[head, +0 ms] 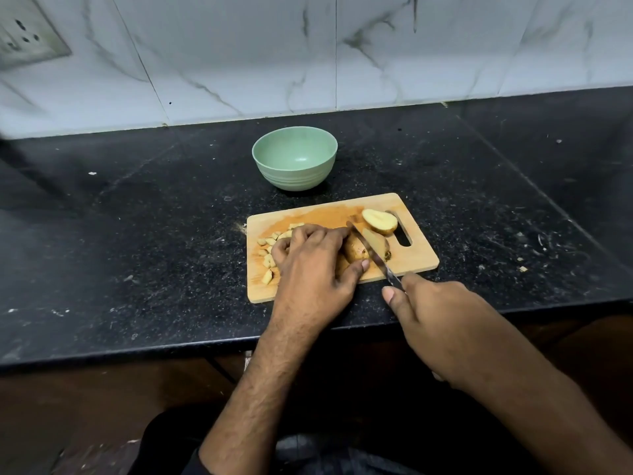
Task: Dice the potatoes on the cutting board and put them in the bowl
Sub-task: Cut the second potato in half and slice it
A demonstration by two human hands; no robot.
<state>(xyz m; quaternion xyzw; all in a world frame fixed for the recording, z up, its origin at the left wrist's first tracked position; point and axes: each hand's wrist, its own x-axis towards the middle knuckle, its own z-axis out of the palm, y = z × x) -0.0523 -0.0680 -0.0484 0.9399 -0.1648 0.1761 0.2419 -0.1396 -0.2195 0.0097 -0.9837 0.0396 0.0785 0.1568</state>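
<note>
A wooden cutting board (416, 258) lies on the black counter. My left hand (313, 269) grips a brown potato (356, 250) in the board's middle, fingers curled over it. My right hand (442, 323) holds a knife (373, 253) by its handle; the blade runs through the potato, and a cut slice (376, 243) leans on the blade's right side. A halved potato (379, 221) lies cut face up near the board's handle slot. Several diced potato pieces (269, 258) sit on the board's left side, partly hidden by my left hand. A green bowl (295, 158) stands behind the board and holds nothing.
The black stone counter (137, 234) ends in a front edge just below the board. A white marble-tiled wall (308, 53) rises behind the bowl, with a wall socket (24, 36) at the upper left. Small scraps lie scattered on the counter's right side.
</note>
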